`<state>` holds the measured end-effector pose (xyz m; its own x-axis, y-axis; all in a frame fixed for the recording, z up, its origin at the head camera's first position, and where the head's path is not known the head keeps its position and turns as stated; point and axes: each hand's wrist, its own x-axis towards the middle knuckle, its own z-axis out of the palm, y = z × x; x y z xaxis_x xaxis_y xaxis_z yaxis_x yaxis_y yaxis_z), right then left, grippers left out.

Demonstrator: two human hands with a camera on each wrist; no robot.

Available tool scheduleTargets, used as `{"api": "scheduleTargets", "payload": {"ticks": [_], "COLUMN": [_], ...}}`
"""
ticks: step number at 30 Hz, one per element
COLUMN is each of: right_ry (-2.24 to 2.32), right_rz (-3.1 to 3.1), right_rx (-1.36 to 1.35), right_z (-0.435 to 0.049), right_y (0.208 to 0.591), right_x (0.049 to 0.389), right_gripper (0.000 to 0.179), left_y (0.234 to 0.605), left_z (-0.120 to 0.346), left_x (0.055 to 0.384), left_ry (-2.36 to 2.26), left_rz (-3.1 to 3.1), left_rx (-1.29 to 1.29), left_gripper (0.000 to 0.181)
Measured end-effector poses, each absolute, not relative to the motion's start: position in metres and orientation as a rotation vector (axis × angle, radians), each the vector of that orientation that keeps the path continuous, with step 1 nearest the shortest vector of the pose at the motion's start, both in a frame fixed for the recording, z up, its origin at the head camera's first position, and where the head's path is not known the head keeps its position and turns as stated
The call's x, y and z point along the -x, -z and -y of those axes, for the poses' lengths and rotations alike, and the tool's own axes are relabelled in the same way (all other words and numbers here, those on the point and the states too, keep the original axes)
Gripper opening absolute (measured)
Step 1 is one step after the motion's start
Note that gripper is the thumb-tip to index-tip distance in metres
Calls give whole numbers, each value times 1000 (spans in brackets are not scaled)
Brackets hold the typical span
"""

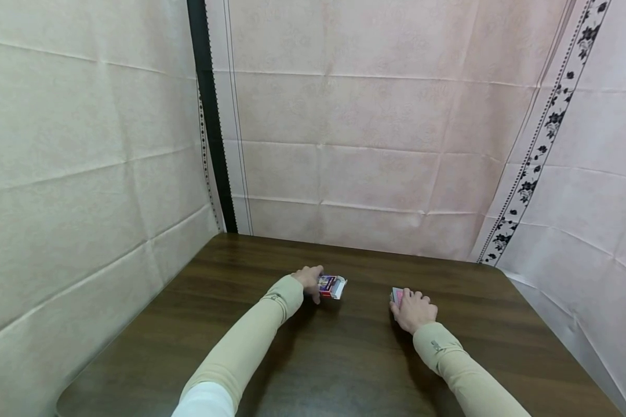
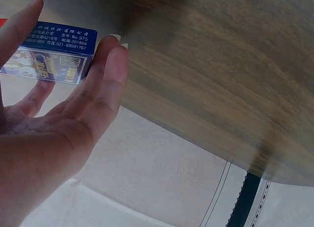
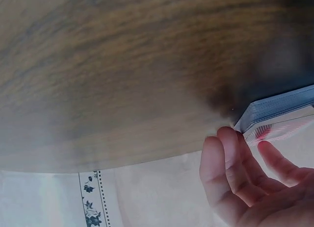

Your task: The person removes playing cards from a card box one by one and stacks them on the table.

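My left hand [image 1: 309,280] holds a small blue-and-red playing-card box [image 1: 334,286] over the far middle of the table. The box's flap end stands open, facing right. In the left wrist view, printed text and a small square code show on the card box [image 2: 54,50], with the thumb on one side and fingers around the other. To the right, my right hand [image 1: 416,313] grips a deck of playing cards [image 1: 398,296] with a pink-patterned back. Stacked edges of the deck [image 3: 279,109] show in the right wrist view, fingertips at its near end; part of it runs out of frame.
The dark wooden table [image 1: 344,359] has rounded corners. Creased pale cloth [image 1: 355,116] hangs behind its far edge, and more cloth [image 1: 73,174] runs along the left side. A floral border strip [image 1: 542,139] lies at the right.
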<state>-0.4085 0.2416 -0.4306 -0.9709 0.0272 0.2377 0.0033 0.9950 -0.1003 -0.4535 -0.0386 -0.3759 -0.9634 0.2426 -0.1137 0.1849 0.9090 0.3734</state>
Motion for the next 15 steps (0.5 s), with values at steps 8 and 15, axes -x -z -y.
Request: {"api": "scheduleTargets", "payload": {"ticks": [8, 15], "right_ry": [-117, -89], "right_rz": [2911, 2903], "right_rx": [16, 18], "right_z": [-241, -242], "right_y": [431, 435], "right_x": [408, 409], "right_gripper": [55, 56], "left_y": [375, 375], "left_z": [38, 37], "left_x": [454, 454], "left_ry": [-538, -551], "left_rz": [-2902, -2899], "left_rx": [-315, -315], "left_gripper": [71, 70]}}
